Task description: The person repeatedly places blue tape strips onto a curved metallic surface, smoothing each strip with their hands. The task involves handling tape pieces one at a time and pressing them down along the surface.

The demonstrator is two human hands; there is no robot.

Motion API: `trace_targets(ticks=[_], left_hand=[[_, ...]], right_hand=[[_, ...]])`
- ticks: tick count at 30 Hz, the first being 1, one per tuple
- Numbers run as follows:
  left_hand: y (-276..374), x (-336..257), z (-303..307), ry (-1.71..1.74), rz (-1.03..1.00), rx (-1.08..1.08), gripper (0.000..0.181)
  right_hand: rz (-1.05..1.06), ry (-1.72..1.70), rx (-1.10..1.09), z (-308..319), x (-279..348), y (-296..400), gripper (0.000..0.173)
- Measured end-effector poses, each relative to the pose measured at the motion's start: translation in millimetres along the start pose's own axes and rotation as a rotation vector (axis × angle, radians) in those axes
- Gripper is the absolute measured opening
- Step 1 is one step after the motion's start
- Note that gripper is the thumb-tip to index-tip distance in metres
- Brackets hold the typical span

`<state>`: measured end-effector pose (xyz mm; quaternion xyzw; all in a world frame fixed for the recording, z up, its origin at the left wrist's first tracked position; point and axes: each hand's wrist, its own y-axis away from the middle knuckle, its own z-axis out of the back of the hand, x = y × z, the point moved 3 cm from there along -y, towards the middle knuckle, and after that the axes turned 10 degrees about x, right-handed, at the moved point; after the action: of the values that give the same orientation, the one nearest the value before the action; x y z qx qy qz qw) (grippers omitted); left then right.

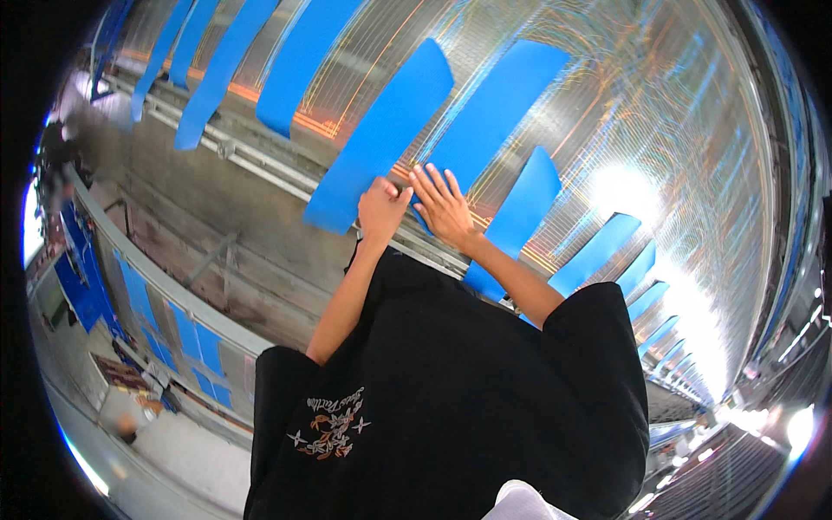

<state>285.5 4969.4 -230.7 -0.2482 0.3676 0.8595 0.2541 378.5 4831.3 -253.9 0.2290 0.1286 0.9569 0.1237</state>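
Observation:
My left hand (382, 205) is over the near edge of a long shiny table, its fingers curled, beside the lower right edge of a blue fabric piece (383, 136). What its fingers hold, if anything, is hidden. Just to the right, my right hand (445, 205) lies palm down with fingers extended, over the lower end of a second blue fabric piece (497, 110). The fingertips of both hands are close together. A shorter blue piece (523, 208) lies right of my right hand. All these pieces lie slanted across the table, their near ends at or over its edge.
More blue pieces (309, 62) lie in a row along the table in both directions. A metal rail (224, 149) runs along its near edge. Another table (234, 331) with blue pieces stands behind at the left. Bright reflections cover part of the near table's surface.

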Motion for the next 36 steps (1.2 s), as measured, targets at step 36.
trace_targets(ticks=[36], left_hand=[[145.1,84.9,27.6,0.299,-0.161,0.511,0.03]], right_hand=[[-1.867,-0.586,-0.554,-109.9,-80.7,419.3,0.072]])
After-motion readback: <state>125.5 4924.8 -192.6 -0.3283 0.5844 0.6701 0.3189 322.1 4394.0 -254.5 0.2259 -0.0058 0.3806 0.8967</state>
